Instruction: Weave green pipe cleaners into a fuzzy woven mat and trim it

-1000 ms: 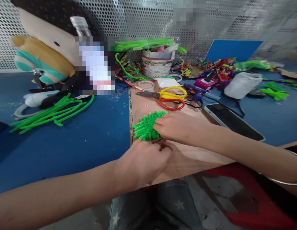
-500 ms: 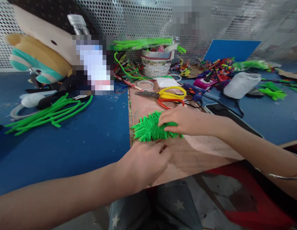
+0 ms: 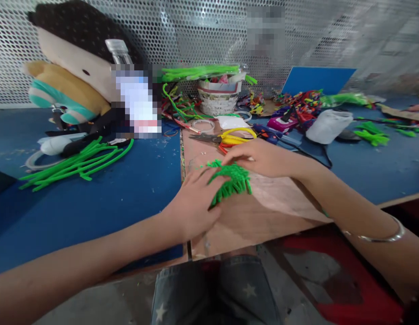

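Observation:
A bristly mat of woven green pipe cleaners (image 3: pixel 233 179) lies on the brown board in front of me, its short ends sticking out along the near edge. My left hand (image 3: pixel 197 198) grips its left end, with fingers over the top and the thumb at the near side. At the far right edge, my right hand (image 3: pixel 263 158) holds it with curled fingers, the fingertips partly hidden. Just behind the right hand lie scissors with red handles (image 3: pixel 224 148) and pliers with yellow grips (image 3: pixel 234 135).
Loose green pipe cleaners (image 3: pixel 77 164) lie on the blue table at left, near plush toys (image 3: pixel 70 58) and a bottle (image 3: pixel 119 49). Behind the board stand a white woven basket (image 3: pixel 218 99), a tape roll (image 3: pixel 203 124), a blue glue gun (image 3: pixel 268 132) and a white cup-like object (image 3: pixel 329 126).
My left hand has moved up from the near edge onto the mat's left end. The mat has turned somewhat, and my right hand has shifted to its far edge. The view has moved slightly.

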`<action>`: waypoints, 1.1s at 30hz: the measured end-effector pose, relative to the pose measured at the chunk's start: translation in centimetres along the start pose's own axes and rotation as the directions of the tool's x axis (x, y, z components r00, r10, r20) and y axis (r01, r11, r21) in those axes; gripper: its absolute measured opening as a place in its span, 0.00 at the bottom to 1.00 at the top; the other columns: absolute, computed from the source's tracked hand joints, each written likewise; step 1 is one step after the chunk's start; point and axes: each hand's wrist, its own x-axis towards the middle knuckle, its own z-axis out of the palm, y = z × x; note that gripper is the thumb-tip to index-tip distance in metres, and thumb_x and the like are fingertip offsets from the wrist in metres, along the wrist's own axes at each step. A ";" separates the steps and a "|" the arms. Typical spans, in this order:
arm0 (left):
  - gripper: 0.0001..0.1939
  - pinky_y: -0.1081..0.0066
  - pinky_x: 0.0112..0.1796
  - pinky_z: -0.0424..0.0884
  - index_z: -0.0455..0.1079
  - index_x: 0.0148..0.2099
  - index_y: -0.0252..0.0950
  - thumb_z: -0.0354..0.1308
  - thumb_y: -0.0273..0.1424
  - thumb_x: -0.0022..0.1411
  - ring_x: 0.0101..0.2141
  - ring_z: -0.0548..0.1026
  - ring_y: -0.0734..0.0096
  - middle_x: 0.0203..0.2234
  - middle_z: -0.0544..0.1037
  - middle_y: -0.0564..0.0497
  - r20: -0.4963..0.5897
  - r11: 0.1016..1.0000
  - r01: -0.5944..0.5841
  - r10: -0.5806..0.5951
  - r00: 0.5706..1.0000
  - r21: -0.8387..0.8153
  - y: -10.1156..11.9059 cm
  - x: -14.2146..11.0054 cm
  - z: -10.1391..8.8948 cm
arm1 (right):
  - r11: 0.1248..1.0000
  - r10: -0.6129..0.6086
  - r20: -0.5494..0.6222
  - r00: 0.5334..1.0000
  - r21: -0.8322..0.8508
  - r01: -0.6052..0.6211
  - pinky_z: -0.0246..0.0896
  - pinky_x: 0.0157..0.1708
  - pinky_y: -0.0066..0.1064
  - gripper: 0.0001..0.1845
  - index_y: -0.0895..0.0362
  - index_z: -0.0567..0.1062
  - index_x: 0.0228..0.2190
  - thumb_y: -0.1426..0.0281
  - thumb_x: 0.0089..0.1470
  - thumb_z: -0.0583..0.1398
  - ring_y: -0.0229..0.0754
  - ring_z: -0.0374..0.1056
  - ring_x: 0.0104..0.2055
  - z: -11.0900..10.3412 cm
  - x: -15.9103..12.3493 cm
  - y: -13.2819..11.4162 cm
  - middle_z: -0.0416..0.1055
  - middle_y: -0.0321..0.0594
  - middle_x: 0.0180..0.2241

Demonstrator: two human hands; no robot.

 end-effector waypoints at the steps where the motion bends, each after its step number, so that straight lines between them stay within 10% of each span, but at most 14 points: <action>1: 0.24 0.54 0.54 0.60 0.63 0.54 0.31 0.56 0.29 0.54 0.55 0.62 0.52 0.54 0.66 0.39 0.051 0.999 0.040 -0.040 0.998 -0.014 -0.2 0.2 -0.2 | 0.999 0.009 -0.034 0.999 0.035 -0.008 0.61 0.38 0.30 0.17 0.55 0.77 0.34 0.82 0.47 0.54 0.37 0.69 0.37 -0.5 0.3 -0.1 0.76 0.36 0.35; 6: 0.16 0.62 0.37 0.71 0.68 0.47 0.33 0.48 0.33 0.60 0.40 0.75 0.56 0.40 0.76 0.41 0.111 0.982 0.012 -0.034 0.993 0.188 0.0 0.5 -0.9 | 0.953 0.094 -0.317 0.944 0.301 0.007 0.63 0.37 0.30 0.11 0.58 0.76 0.30 0.81 0.47 0.56 0.35 0.69 0.33 -1.8 2.3 -0.4 0.74 0.37 0.29; 11: 0.15 0.72 0.23 0.58 0.69 0.31 0.33 0.42 0.30 0.61 0.21 0.69 0.70 0.19 0.72 0.49 -0.015 0.953 -0.043 0.050 0.999 0.299 -0.7 1.2 -2.7 | 0.861 0.175 -0.535 0.827 0.491 0.135 0.64 0.34 0.29 0.09 0.59 0.73 0.25 0.81 0.45 0.56 0.32 0.67 0.27 -1.5 3.5 0.4 0.70 0.34 0.24; 17: 0.07 0.73 0.23 0.53 0.67 0.24 0.34 0.53 0.26 0.54 0.20 0.61 0.77 0.15 0.65 0.56 -0.427 0.920 0.220 -0.350 0.834 -0.325 -4.4 3.7 -5.8 | 0.550 0.533 -0.599 0.597 0.782 0.293 0.63 0.36 0.28 0.07 0.56 0.72 0.27 0.78 0.47 0.56 0.30 0.66 0.27 -1.3 3.0 3.5 0.70 0.32 0.25; 19: 0.06 0.75 0.23 0.54 0.67 0.22 0.34 0.56 0.24 0.50 0.20 0.60 0.78 0.16 0.65 0.56 -0.337 0.674 0.203 -0.579 0.743 -0.710 -5.5 4.1 -5.7 | 0.358 0.625 -0.451 0.637 0.891 0.279 0.64 0.40 0.29 0.03 0.55 0.71 0.29 0.70 0.51 0.57 0.33 0.69 0.32 -1.1 2.8 4.2 0.72 0.34 0.29; 22: 0.06 0.76 0.22 0.59 0.65 0.23 0.35 0.54 0.24 0.51 0.19 0.63 0.78 0.16 0.66 0.56 -0.256 0.533 0.184 -0.646 0.719 -0.826 -6.4 4.1 -4.7 | 0.220 0.638 -0.280 0.717 0.959 0.179 0.65 0.41 0.30 0.08 0.54 0.70 0.28 0.62 0.51 0.59 0.36 0.70 0.36 -0.3 3.0 4.5 0.73 0.35 0.30; 26: 0.04 0.76 0.23 0.63 0.63 0.25 0.35 0.54 0.25 0.50 0.20 0.66 0.77 0.18 0.67 0.56 -0.201 0.396 0.129 -0.688 0.697 -0.909 -6.3 3.5 -3.5 | 0.159 0.494 -0.122 0.861 0.986 0.048 0.65 0.39 0.27 0.08 0.55 0.71 0.31 0.68 0.46 0.63 0.35 0.71 0.34 1.6 3.4 4.3 0.74 0.35 0.30; 33: 0.05 0.76 0.25 0.66 0.62 0.24 0.35 0.56 0.25 0.47 0.21 0.68 0.78 0.19 0.69 0.56 -0.091 0.219 0.075 -0.661 0.745 -0.973 -5.7 3.0 -2.7 | 0.164 0.460 -0.069 0.885 0.986 -0.008 0.66 0.34 0.29 0.11 0.58 0.73 0.28 0.76 0.37 0.66 0.35 0.70 0.28 2.5 3.7 3.5 0.75 0.35 0.27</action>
